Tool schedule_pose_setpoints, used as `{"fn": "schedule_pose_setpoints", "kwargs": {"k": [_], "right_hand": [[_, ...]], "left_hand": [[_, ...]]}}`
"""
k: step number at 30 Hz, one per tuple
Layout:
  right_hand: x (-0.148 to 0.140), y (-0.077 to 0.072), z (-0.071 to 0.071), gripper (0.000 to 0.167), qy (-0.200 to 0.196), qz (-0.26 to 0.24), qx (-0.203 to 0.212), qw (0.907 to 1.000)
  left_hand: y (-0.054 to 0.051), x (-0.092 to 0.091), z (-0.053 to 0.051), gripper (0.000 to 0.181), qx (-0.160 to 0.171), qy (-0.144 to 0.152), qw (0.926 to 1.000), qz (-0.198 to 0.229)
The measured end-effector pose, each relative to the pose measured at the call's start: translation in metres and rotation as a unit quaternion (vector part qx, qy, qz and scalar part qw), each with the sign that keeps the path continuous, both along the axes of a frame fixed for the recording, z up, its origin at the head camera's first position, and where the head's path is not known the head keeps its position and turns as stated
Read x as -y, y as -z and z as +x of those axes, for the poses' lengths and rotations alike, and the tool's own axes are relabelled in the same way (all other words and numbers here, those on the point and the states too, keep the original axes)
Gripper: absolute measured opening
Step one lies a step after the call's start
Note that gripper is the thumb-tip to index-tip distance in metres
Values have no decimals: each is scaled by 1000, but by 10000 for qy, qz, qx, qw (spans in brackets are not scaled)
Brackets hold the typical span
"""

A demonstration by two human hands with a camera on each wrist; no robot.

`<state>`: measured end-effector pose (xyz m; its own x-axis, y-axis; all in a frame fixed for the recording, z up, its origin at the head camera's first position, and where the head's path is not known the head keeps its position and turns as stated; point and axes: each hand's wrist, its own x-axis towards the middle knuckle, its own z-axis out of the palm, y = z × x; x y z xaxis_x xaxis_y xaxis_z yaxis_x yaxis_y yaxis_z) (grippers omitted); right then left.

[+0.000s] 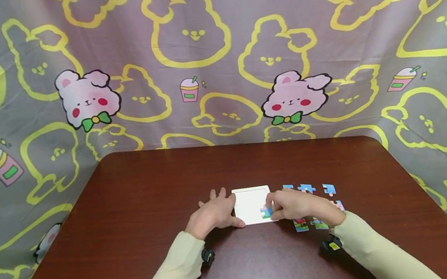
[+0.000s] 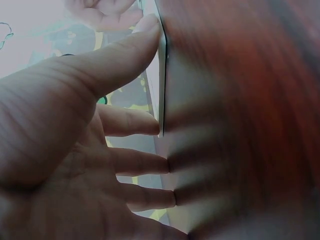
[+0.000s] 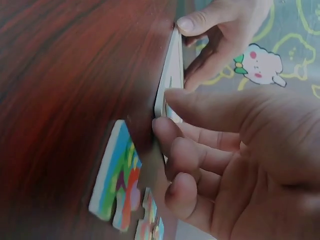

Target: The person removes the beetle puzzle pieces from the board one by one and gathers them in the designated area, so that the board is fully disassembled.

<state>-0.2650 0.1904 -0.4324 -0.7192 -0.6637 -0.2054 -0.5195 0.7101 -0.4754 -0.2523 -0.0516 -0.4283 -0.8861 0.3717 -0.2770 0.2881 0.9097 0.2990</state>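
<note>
A white square puzzle tray point(image 1: 249, 206) lies flat on the table. My left hand point(image 1: 213, 212) touches its left side with spread, mostly straight fingers; the thumb point(image 2: 127, 47) rests on the near edge. In the tray's near right corner sits a blue-and-green jigsaw piece point(image 1: 266, 213). My right hand point(image 1: 294, 204) has curled fingers point(image 3: 182, 150) and holds this piece at the corner, its thumb by the tray's rim. The hand hides the piece's right part. Around and under the right wrist lie several loose jigsaw pieces point(image 1: 302, 225), also seen as bright pieces point(image 3: 117, 182) in the right wrist view.
The dark brown wooden table point(image 1: 147, 187) extends on all sides of the tray. Behind it hangs a grey cloth point(image 1: 213, 77) printed with yellow outlines and rabbits. Black wrist cameras point(image 1: 208, 256) are strapped beneath both sleeves.
</note>
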Motion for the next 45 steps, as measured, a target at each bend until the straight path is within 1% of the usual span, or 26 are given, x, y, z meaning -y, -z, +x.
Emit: {"fn": "schedule_pose_setpoints", "kwargs": {"k": [3,4,5,6,7,9,11,18,20,25,28,34,38,42,45], "right_hand": [[2,1,-3,9,-111,42,-254,9996],[3,2,-3,13,-132,51,-321,9994],[3,2,-4,14,-135,52,-348,9993],[3,3,-4,12,-113,40,-315,9994],[3,3,-4,7,-67,17,-251,9997],[3,3,-3,7,-8,31,-230,9997],[3,3,-2,15,54,18,-205,9998],[3,2,-2,13,34,-58,-534,9985],[3,1,-2,17,101,-103,-508,9986],[2,1,-1,13,197,-280,-436,9985],[2,0,-2,11,148,-450,-392,9981],[-1,-4,-4,11,-3,-854,-63,9963],[-11,-7,-5,12,-70,-974,-107,9952],[-25,-10,-6,12,29,-985,-35,9951],[-39,-13,-6,11,188,-932,38,9955]], "left_hand": [[-1,0,-1,88,-2,4,10000,-13],[-1,0,-1,88,1,7,10000,-15],[-1,0,-1,88,7,4,10000,-17],[-1,-1,-1,88,8,0,10000,-18],[-1,-1,-1,88,6,0,10000,-28],[-1,-1,-1,88,5,0,10000,-49],[0,-1,0,87,3,-9,10000,-58],[0,-1,0,87,2,-25,10000,-36],[0,-1,0,87,-6,-29,10000,-30],[0,-2,-1,87,-23,-14,10000,-15],[-1,-3,-1,88,-33,-22,10000,-19],[-1,-2,-2,88,-47,-37,10000,-35],[-1,-1,-2,88,-7,-37,10000,-49],[-1,-2,-1,88,10,-7,10000,-62],[-1,-2,-1,88,8,17,10000,-63]]}}
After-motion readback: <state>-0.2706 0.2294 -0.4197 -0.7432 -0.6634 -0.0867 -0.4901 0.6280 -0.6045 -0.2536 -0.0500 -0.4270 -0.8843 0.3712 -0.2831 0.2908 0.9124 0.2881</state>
